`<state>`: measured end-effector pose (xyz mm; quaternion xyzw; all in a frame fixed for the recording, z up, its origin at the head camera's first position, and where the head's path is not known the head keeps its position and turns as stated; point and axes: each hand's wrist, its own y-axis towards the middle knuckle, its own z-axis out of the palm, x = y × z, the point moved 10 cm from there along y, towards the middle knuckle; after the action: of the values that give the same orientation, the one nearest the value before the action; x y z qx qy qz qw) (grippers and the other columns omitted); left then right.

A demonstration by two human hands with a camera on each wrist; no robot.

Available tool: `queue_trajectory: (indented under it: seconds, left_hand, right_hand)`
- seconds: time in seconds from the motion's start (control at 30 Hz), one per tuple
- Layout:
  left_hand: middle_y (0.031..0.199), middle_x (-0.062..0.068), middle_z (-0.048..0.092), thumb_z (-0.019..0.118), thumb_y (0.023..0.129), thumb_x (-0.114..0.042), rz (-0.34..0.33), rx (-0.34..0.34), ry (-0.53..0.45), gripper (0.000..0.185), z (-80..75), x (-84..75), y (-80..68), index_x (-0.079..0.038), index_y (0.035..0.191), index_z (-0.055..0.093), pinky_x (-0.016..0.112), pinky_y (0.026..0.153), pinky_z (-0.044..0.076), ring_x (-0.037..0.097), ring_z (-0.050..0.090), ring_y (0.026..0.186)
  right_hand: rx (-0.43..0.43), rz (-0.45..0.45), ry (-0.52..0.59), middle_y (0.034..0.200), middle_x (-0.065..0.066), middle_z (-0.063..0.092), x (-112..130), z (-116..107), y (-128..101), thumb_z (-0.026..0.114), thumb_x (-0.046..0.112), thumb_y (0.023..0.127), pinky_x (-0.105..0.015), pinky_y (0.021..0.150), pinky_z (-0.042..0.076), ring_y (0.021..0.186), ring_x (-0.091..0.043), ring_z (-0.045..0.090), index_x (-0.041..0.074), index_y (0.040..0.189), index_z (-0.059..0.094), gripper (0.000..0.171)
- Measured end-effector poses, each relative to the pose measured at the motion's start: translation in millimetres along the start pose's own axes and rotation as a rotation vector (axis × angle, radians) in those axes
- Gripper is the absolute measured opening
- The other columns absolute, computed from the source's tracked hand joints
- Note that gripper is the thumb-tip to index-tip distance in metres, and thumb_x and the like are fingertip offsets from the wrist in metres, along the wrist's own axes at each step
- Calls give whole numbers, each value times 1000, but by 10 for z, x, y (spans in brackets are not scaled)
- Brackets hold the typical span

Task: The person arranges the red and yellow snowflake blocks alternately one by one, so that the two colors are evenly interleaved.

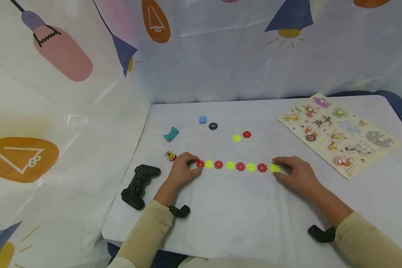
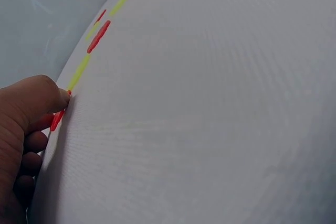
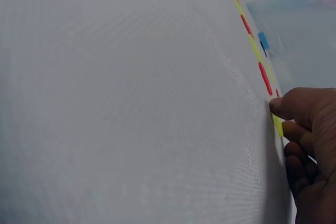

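Observation:
A row of several red and yellow-green flower-shaped discs (image 1: 235, 166) lies across the middle of the white table (image 1: 241, 223). My left hand (image 1: 185, 169) pinches the red disc (image 1: 200, 163) at the row's left end; in the left wrist view the thumb covers that red disc (image 2: 56, 119). My right hand (image 1: 293, 173) pinches the yellow-green disc (image 1: 274, 168) at the right end, seen edge-on as the yellow-green disc (image 3: 277, 125) under the thumb. Two loose discs, one yellow-green (image 1: 236, 138) and one red (image 1: 246, 134), lie farther back.
A black game controller (image 1: 139, 186) lies at the left edge. Behind the row are a small stacking toy (image 1: 169, 155), a teal block (image 1: 171, 134), a blue cube (image 1: 202, 120) and a black chip (image 1: 213, 126). An animal puzzle board (image 1: 336, 134) lies at right. Patterned sheets wall the back and left.

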<state>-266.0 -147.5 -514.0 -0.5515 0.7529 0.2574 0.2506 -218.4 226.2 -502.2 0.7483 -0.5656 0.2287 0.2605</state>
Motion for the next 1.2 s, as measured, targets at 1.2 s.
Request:
queue_trajectory:
  seconds: [1.2]
  left_hand:
    - [97, -11, 60, 80, 81, -27, -16, 21, 9, 24, 15, 1, -7, -19, 103, 72, 27, 77, 49, 7, 54, 87]
  right_hand:
    - [75, 130, 90, 121, -13, 62, 19, 481, 1500, 73, 22, 89, -49, 96, 44, 108, -29, 53, 8, 137, 55, 53]
